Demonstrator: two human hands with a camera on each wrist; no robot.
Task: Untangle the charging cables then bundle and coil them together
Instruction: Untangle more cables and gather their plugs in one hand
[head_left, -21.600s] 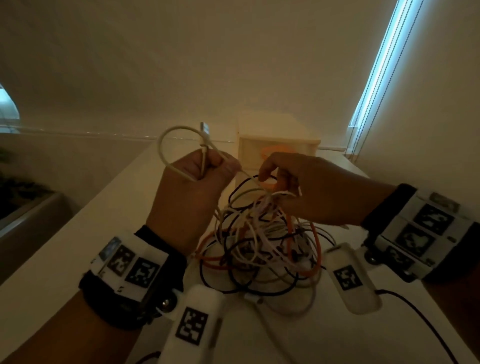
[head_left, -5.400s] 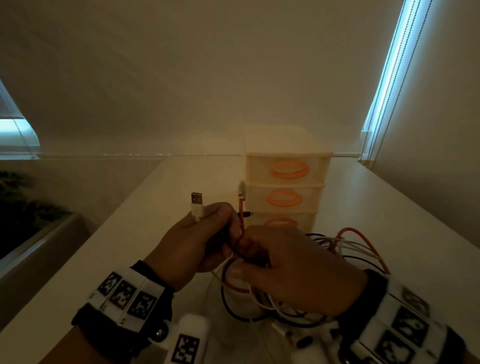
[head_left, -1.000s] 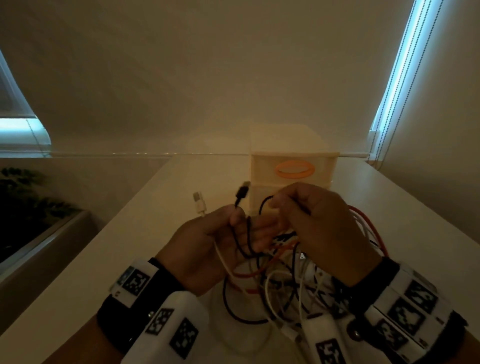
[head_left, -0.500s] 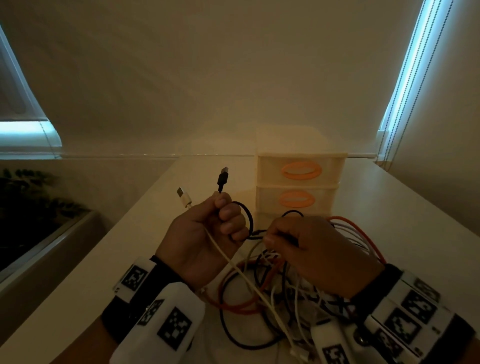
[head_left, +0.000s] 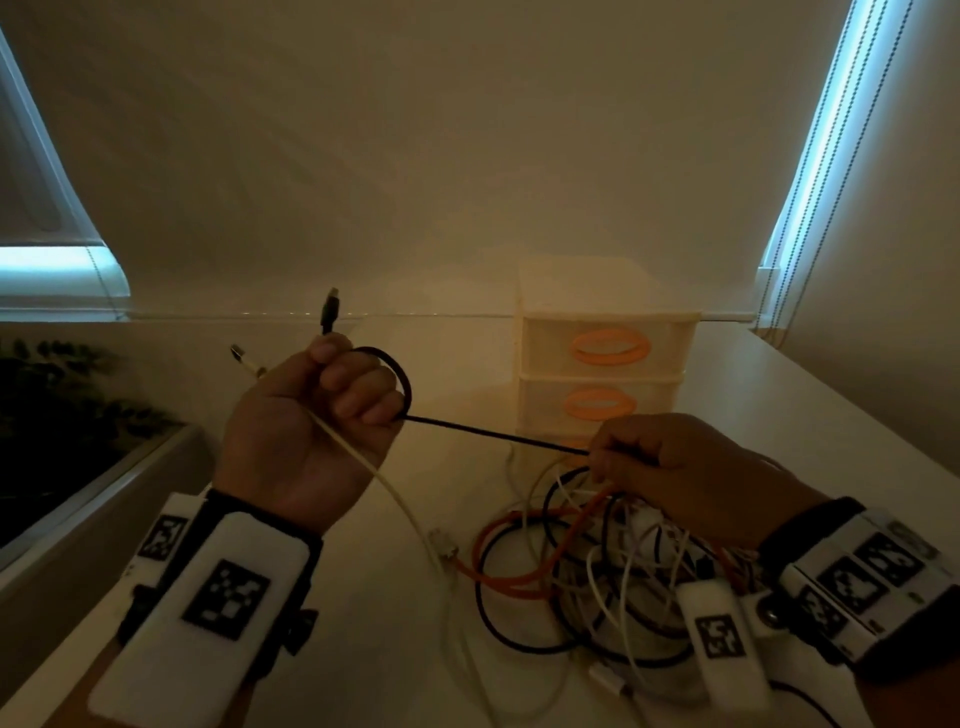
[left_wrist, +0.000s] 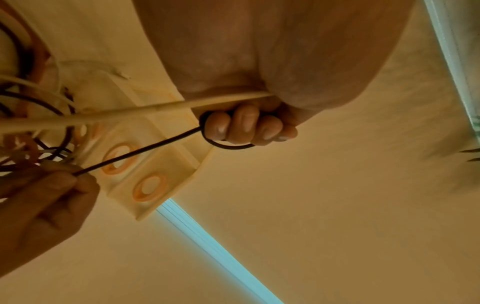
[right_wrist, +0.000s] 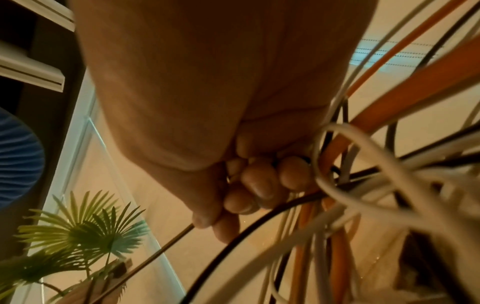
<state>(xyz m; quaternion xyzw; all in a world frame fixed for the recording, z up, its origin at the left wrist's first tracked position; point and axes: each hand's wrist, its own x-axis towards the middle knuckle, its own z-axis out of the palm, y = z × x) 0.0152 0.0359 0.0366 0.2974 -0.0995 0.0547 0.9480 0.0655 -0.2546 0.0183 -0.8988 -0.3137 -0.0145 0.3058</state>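
So the left hand (head_left: 306, 431) is fisted around two cable ends: the black cable (head_left: 493, 435), looped once past the fingers (left_wrist: 244, 127) with its plug (head_left: 330, 310) sticking up, and a white cable (head_left: 410, 525) that trails down out of the fist to the table (head_left: 831, 415). The right hand (head_left: 691, 478) pinches the black cable between thumb and fingertips right where it leaves the tangle (head_left: 587, 566), and the stretch between the two hands is pulled tight.

The rest of the pile, orange cable (head_left: 519, 577) plus more white and black ones, sits on the table under the right wrist, just in front of the drawers (head_left: 602, 364).

The step in hand looks like drawing the black one free. Best bet is probably not to yank. With the line already taut, more pull from the left will likely just cinch whatever knot is hiding under the right hand. The right wrist view shows a white loop and the orange cable crossing right at the fingers, so that's the snag to watch.

Better to let the right hand slide back along the black cable, lifting those loops off as it goes, while the left keeps its grip and takes up slack. Can't tell how deep the black one runs into the pile.
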